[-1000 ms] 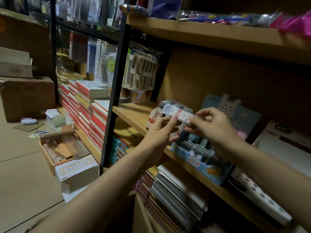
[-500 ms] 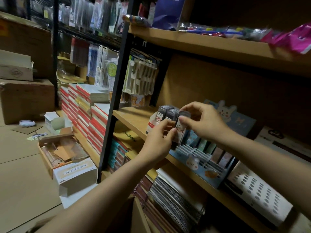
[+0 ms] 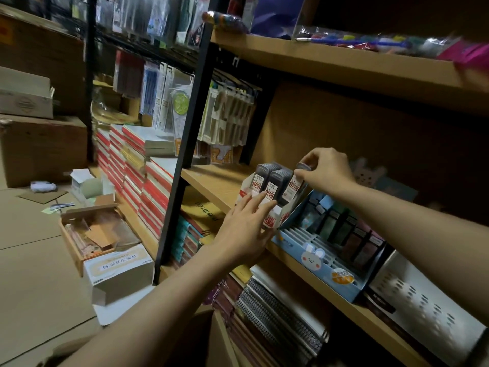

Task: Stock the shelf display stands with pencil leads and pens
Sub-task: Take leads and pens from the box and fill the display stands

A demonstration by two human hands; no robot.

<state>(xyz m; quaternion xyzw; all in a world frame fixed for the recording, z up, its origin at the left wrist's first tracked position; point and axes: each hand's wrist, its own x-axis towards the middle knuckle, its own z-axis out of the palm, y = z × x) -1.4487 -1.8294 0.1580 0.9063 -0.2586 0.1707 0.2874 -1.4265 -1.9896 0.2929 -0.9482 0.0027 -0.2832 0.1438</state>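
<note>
On the wooden shelf (image 3: 211, 181), a white stand (image 3: 272, 218) marked HB 0.7 holds rows of dark lead cases (image 3: 275, 181) standing upright, and just to its right sits a blue bunny-printed stand (image 3: 317, 263) with slotted rows, partly filled at the back. The right hand (image 3: 328, 170) pinches the grey cap of one lead case (image 3: 295, 185) between thumb and fingertips, the case upright at the right end of the front row, seemingly being seated into the white stand. The left hand (image 3: 246, 226) lies with straight fingers against the front of the white stand, fingertips reaching the labels of the front cases, apparently steadying the box. These cases look like small, rigid plastic tubes: light, smooth and a little slippery, so a pinch at the cap or on the two flat faces near the top should control them best. The leads inside are probably brittle, so a case wants lowering rather than dropping. The stand seems to be thin card and light, likely to slide or tip when pushed, which makes the bracing hand sensible. Packed neighbours may topple sideways if nudged.
</note>
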